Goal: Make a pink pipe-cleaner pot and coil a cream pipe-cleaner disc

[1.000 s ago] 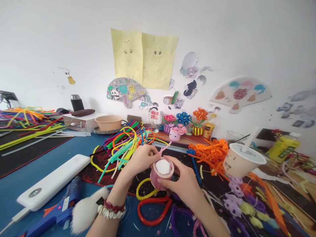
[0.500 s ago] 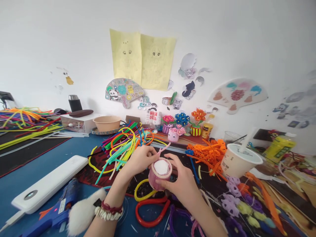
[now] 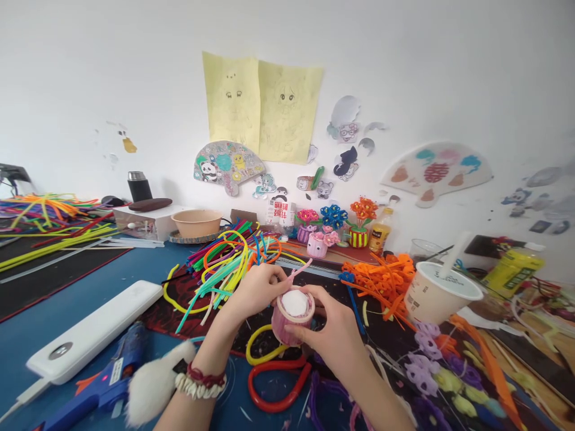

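Work on the pink pot (image 3: pixel 282 331), followed from my remote station. Its visible side is clad in pink ribs, a pale rim (image 3: pixel 285 315) circles the mouth, and white filling (image 3: pixel 295 303) shows inside. I judge the wall covered but the edge unfinished, as a pink strip (image 3: pixel 302 269) has a loose end. My left hand (image 3: pixel 263 288) pinches this strip in its grip beside the rim; my right hand's (image 3: pixel 333 323) grip clasps the pot between thumb and fingers, over the tabletop. Mouth upward, its mouth-to-base axis leans toward me; the strip points up and rightward.
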`<state>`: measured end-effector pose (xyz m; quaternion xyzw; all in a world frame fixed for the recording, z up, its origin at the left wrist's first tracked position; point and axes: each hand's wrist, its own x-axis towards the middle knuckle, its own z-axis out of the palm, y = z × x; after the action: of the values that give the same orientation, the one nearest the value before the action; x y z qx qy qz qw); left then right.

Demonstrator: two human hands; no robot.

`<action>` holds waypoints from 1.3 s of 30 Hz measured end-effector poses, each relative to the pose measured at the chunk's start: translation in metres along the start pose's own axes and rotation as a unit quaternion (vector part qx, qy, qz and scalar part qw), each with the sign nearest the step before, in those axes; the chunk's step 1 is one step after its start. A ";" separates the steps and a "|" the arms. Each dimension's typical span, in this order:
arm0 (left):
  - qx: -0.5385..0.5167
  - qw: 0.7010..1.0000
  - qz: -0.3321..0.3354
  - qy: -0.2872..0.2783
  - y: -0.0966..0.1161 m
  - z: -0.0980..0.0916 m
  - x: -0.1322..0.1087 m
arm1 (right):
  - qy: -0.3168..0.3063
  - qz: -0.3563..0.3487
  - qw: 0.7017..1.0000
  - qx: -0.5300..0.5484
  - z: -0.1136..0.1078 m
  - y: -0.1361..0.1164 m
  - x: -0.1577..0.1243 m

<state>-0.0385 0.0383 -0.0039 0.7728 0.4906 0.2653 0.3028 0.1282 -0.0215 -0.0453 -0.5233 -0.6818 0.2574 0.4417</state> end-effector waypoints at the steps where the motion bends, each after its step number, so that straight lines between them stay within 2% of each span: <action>1: -0.001 1.000 -0.001 -0.001 0.000 0.000 0.000 | 0.001 -0.001 1.000 -0.004 0.000 0.000 0.000; 17: -0.010 1.000 0.000 -0.010 -0.002 0.001 0.001 | 0.012 -0.017 1.000 0.000 0.002 0.006 0.000; 24: -0.016 1.000 0.010 -0.012 -0.002 0.001 0.001 | -0.007 0.031 0.999 0.040 0.001 0.006 0.000; 28: -0.018 1.000 0.009 -0.012 -0.001 0.001 0.000 | -0.023 0.019 0.999 0.025 -0.001 0.002 0.000; 39: -0.025 1.000 0.004 -0.013 -0.001 0.001 0.000 | -0.001 0.001 1.000 0.005 0.002 0.004 0.000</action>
<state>-0.0388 0.0382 -0.0049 0.7704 0.4764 0.2689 0.3275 0.1291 -0.0198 -0.0497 -0.5213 -0.6803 0.2616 0.4439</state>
